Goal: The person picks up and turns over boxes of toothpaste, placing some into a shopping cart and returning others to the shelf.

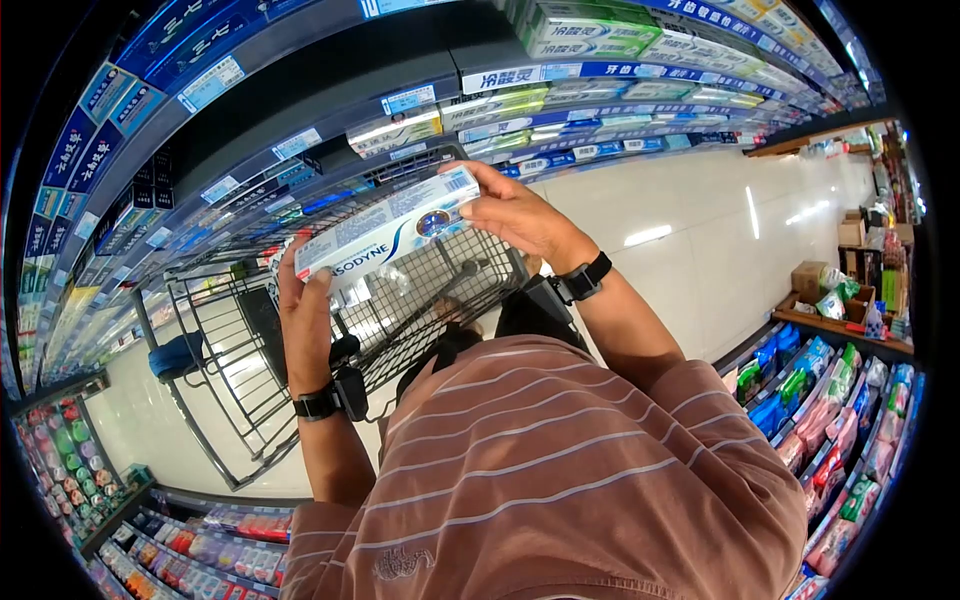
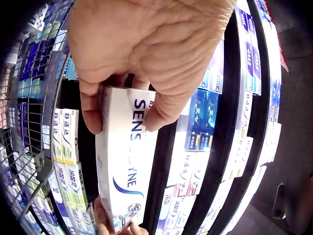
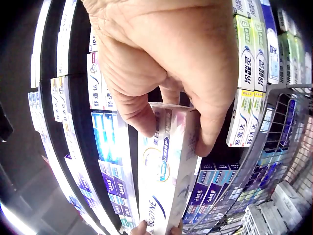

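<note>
Between my two hands is a white Sensodyne toothpaste box [image 1: 385, 225], gripped at both ends above a wire shopping cart. My left hand [image 1: 305, 310] pinches one end, its thumb on the front face. At the other end my right hand [image 1: 520, 215] holds with thumb and fingers. Blue lettering and a dark swoosh run along the box [image 2: 128, 152] in the left wrist view, where my left hand [image 2: 151, 54] covers the top end. A round emblem on the box [image 3: 166, 166] shows below my right hand [image 3: 168, 58] in the right wrist view.
The shopping cart [image 1: 240, 370] stands below the box, beside a shelf [image 1: 330, 120] of toothpaste boxes. Green and white boxes [image 1: 590, 35] fill the upper shelf. Pale tiled floor [image 1: 690, 240] stretches to the right, with displays of bagged goods [image 1: 815, 400] behind me.
</note>
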A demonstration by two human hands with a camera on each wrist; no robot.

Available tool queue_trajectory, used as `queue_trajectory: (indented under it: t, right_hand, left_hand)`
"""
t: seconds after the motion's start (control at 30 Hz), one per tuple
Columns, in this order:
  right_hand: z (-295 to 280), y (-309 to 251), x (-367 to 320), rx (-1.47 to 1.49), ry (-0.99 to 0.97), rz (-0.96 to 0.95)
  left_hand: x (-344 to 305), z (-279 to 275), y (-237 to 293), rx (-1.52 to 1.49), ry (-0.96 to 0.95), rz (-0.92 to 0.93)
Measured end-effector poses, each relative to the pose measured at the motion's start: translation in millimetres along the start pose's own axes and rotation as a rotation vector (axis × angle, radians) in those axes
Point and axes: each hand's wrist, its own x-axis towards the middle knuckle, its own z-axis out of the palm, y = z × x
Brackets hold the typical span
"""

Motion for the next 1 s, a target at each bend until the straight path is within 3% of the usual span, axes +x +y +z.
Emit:
queue_trajectory:
  t: [0.4,0.47,0.83,1.0]
  right_hand:
    - [4.2,-6.3,-0.3,-0.015,0.04,-0.036]
    - [4.4,-8.7,-1.1,0.0,0.042,-0.016]
    - [2.5,-15.2,5.6,0.103,0.159,0.013]
    - [-7.1,-16.0,6.3,0.083,0.248,0.008]
  left_hand:
    - [4.6,5.7,0.5,-0.029,-0.007,0.08]
    - [11.1,4.6,-4.5,-0.143,-0.033,0.074]
    - [29.4,13.3,3.9,0.014,-0.009,-0.052]
    - [32.2,23.8,5.5,-0.066,-0.046,-0.084]
